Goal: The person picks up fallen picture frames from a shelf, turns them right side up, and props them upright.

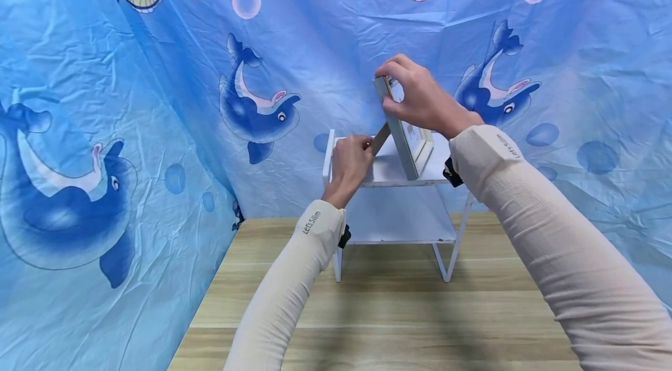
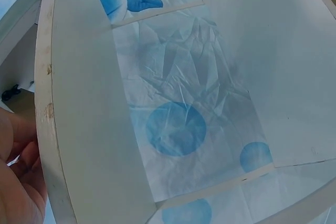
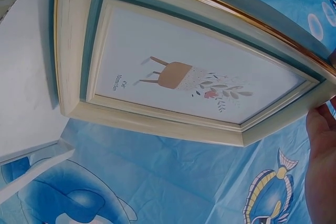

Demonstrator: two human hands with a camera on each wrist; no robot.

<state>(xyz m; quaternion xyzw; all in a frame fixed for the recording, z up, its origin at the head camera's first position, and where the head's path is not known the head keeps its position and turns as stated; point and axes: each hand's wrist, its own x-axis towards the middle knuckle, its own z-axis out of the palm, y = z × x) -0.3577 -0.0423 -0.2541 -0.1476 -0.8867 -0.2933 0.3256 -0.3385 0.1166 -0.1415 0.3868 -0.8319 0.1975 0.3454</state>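
A picture frame (image 1: 400,132), cream with a green edge and a thin gold line, stands tilted on the top of a small white two-tier shelf (image 1: 387,168). My right hand (image 1: 420,94) grips its upper end, thumb on the front side and fingers over the top. Behind the frame, my left hand (image 1: 349,162) pinches the brown stand leg (image 1: 381,137) that slants out from the back. The right wrist view shows the frame's front (image 3: 157,129), with a print of a chair and flowers. In the left wrist view the shelf's board (image 2: 94,103) hides part of my left hand (image 2: 21,166).
The white shelf's lower tier (image 1: 399,213) sits below, on thin legs over a wood-grain surface (image 1: 388,312). A blue curtain (image 1: 315,56) printed with dolphins, fish and bubbles hangs behind and to the left. A raised rim (image 1: 329,155) runs along the shelf top's left side.
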